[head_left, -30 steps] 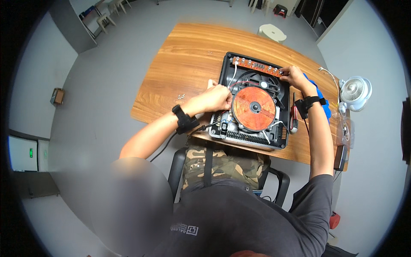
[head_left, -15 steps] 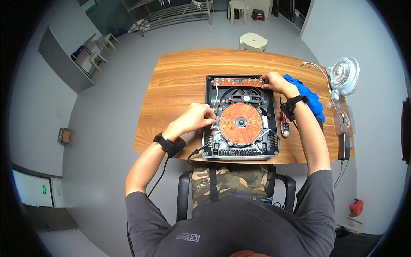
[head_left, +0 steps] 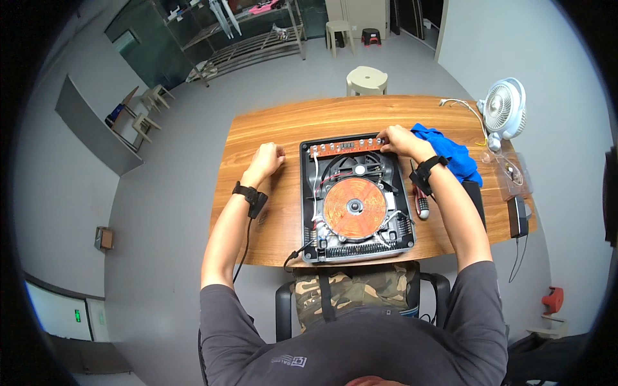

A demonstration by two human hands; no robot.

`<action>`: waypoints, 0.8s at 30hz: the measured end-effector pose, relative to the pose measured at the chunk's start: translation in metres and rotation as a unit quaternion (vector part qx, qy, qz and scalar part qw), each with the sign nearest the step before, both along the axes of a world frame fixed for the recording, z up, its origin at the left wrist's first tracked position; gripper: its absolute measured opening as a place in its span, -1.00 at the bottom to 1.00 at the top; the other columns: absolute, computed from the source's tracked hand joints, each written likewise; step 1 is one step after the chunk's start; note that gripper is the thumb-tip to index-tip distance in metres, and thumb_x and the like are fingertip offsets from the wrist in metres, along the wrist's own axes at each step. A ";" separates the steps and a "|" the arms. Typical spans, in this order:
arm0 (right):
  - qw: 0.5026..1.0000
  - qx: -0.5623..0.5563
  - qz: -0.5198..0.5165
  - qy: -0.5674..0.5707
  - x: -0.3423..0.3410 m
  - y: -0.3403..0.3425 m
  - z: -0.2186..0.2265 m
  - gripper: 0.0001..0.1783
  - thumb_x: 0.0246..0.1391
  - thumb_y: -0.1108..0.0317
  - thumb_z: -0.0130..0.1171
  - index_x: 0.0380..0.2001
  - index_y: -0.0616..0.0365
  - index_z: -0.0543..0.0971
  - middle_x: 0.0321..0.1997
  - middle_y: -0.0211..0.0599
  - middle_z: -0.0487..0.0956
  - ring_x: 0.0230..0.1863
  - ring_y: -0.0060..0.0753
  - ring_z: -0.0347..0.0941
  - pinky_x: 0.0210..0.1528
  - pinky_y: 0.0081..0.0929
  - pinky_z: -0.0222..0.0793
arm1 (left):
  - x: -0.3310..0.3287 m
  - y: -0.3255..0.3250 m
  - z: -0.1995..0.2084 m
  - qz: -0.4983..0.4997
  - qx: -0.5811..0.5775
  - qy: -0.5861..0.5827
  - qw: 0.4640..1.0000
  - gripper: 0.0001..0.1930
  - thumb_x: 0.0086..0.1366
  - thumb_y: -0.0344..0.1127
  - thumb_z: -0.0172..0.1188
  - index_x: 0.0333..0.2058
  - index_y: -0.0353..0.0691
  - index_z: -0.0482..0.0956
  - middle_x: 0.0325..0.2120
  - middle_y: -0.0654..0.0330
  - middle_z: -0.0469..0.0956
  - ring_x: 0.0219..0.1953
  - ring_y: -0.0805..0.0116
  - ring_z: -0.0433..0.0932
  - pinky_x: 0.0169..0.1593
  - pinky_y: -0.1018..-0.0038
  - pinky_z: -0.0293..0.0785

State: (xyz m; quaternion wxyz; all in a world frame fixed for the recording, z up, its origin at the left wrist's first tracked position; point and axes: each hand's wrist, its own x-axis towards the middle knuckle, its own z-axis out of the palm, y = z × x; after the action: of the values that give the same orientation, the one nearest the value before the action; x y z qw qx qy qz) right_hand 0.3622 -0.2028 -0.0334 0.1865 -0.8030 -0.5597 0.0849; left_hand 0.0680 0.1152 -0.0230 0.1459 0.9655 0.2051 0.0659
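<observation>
Copper-coloured and round, the coil (head_left: 355, 207) sits bare in the middle of the opened black housing (head_left: 304, 199), nearer the wearer than either hand and between the two. And there's the change: the left hand (head_left: 266, 161) has come away from the wiring beside the coil and is now out over the bench (head_left: 257, 128), clear of the housing's left edge! That leaves the right hand (head_left: 398, 140) as the only one on the appliance, with the white wire (head_left: 315, 180) now untouched.

The right hand stays at its post, fingertips on the right end of the orange circuit strip (head_left: 331, 148), which runs leftward from it along the housing's far edge. Pinching or merely pressing? Can't tell from up here. The left hand's fingers curl loosely; nothing shows in them, though something tiny could be hidden.

Just below the strip, between the hands, lies the black internal fan (head_left: 360, 170). Further out, the screwdriver (head_left: 421, 204) rests nearer the wearer than the right hand, just beside the housing; a blue cloth (head_left: 450, 153) is bunched right of that hand, and beyond it stands the white desk fan (head_left: 504, 109).
</observation>
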 end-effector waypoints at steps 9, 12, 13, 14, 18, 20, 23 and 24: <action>1.000 -0.017 -0.006 -0.005 -0.006 0.000 0.006 -0.53 -0.08 0.34 0.47 -0.04 0.20 0.68 -0.24 0.04 0.70 -0.17 0.05 0.65 -0.07 -0.17 0.55 | 0.030 0.043 -0.059 0.036 0.074 -0.058 0.995 -0.90 0.21 -0.46 0.27 -0.33 -0.37 0.65 -0.12 -0.23 0.61 -0.06 -0.24 0.58 0.00 0.11 0.55; 1.000 -0.018 -0.008 0.009 -0.006 -0.001 0.008 -0.53 -0.07 0.34 0.47 -0.04 0.21 0.67 -0.24 0.06 0.70 -0.17 0.05 0.65 -0.08 -0.18 0.55 | 0.031 0.044 -0.062 0.016 0.095 -0.056 0.994 -0.92 0.19 -0.48 0.27 -0.34 -0.37 0.64 -0.11 -0.25 0.60 -0.07 -0.23 0.59 -0.01 0.11 0.56; 1.000 -0.018 -0.008 0.015 -0.006 -0.001 0.009 -0.53 -0.07 0.34 0.47 -0.04 0.21 0.67 -0.24 0.06 0.70 -0.17 0.05 0.65 -0.08 -0.18 0.55 | 0.031 0.045 -0.064 0.013 0.099 -0.059 0.993 -0.92 0.18 -0.49 0.28 -0.34 -0.37 0.64 -0.11 -0.25 0.60 -0.08 -0.23 0.59 -0.01 0.10 0.56; 1.000 -0.019 -0.012 0.020 -0.006 -0.003 0.009 -0.53 -0.07 0.34 0.47 -0.04 0.21 0.67 -0.24 0.06 0.70 -0.17 0.06 0.65 -0.08 -0.18 0.55 | 0.032 0.041 -0.061 0.014 0.093 -0.057 0.994 -0.91 0.18 -0.48 0.28 -0.34 -0.37 0.64 -0.11 -0.26 0.60 -0.07 -0.23 0.59 -0.01 0.10 0.56; 1.000 -0.012 0.001 0.008 -0.007 -0.003 0.010 -0.54 -0.06 0.35 0.46 -0.03 0.21 0.67 -0.24 0.07 0.70 -0.17 0.06 0.65 -0.08 -0.17 0.55 | 0.033 0.042 -0.065 0.030 0.098 -0.061 0.993 -0.88 0.18 -0.46 0.30 -0.34 -0.40 0.66 -0.11 -0.27 0.60 -0.07 -0.23 0.60 -0.02 0.08 0.57; 1.000 -0.013 0.004 0.011 -0.008 -0.002 0.011 -0.54 -0.05 0.35 0.45 -0.03 0.21 0.66 -0.24 0.07 0.70 -0.17 0.06 0.65 -0.08 -0.17 0.55 | 0.034 0.046 -0.071 0.038 0.124 -0.057 0.990 -0.87 0.19 -0.43 0.30 -0.35 -0.40 0.67 -0.14 -0.25 0.61 -0.09 -0.20 0.61 -0.02 0.09 0.57; 1.000 -0.018 -0.004 0.003 -0.009 -0.004 0.012 -0.53 -0.05 0.34 0.45 -0.02 0.21 0.66 -0.23 0.07 0.70 -0.17 0.06 0.65 -0.07 -0.16 0.55 | 0.037 0.040 -0.071 0.054 0.162 -0.035 0.985 -0.87 0.22 -0.39 0.27 -0.40 -0.37 0.65 -0.19 -0.19 0.63 -0.12 -0.14 0.63 -0.04 0.08 0.58; 1.000 -0.017 -0.004 -0.002 -0.010 -0.003 0.013 -0.53 -0.05 0.33 0.46 -0.02 0.22 0.66 -0.23 0.06 0.70 -0.17 0.06 0.65 -0.07 -0.16 0.55 | 0.036 0.038 -0.070 0.053 0.169 -0.036 0.984 -0.87 0.22 -0.39 0.26 -0.40 -0.37 0.65 -0.20 -0.18 0.63 -0.12 -0.14 0.63 -0.04 0.08 0.58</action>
State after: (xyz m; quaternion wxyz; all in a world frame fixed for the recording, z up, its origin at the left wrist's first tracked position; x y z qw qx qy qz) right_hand 0.3522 -0.2060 -0.0203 0.1716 -0.8085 -0.5553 0.0920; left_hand 0.1045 0.1534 -0.0932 -0.0155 0.9610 0.2368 0.1423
